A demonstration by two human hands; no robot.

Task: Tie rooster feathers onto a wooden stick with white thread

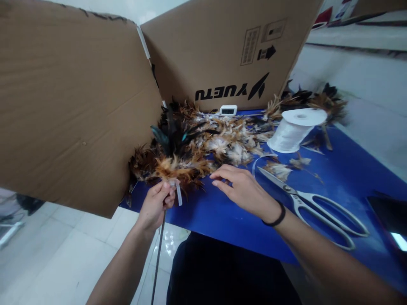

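The left hand (160, 198) pinches a ribbon (179, 195) and thin rod (158, 254) (feather-topped, it seems) by the blue table's (203, 216) near edge; the right hand (240, 186) hovers, fingers parted; a loosened pinch could let the ribbon unwind.

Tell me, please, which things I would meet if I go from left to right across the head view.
Left hand → right hand → spool → black object at the right edge. Scissors overlap the spool's span, so they are left out.
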